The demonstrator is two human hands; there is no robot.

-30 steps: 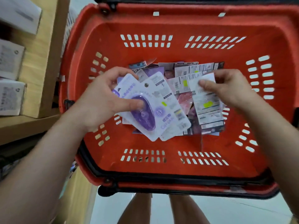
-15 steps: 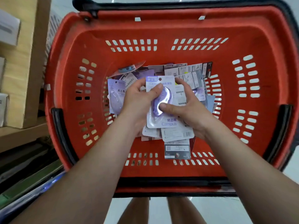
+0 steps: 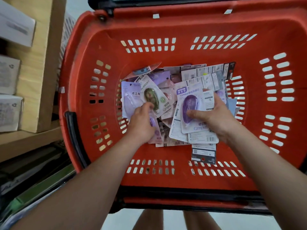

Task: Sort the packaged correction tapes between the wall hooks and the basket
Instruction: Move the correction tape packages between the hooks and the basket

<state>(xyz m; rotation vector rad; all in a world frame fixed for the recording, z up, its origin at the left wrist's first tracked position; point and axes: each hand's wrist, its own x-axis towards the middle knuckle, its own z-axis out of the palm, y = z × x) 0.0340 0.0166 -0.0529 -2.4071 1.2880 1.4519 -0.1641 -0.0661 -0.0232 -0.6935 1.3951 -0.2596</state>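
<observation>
Red plastic basket (image 3: 166,181), slotted on every wall, black handles folded down along the rims. Heaped on the middle of its floor, a loose pile of carded correction tapes (image 3: 199,72), some face up, many face down with barcodes showing. At the pile's right side, a purple Campus pack (image 3: 191,110), face up, slightly tilted, fronting a fanned stack of white-backed cards gripped by the right hand (image 3: 216,117), thumb across the blister. Toward the left wall, a green-tape pack (image 3: 151,98), face up and slanted, beside a pale lilac pack (image 3: 131,100) at the pile's left edge; left hand (image 3: 141,125), fingers curled, touching both. Closest to the near wall, one dark-backed pack (image 3: 204,154), flat, face down.
</observation>
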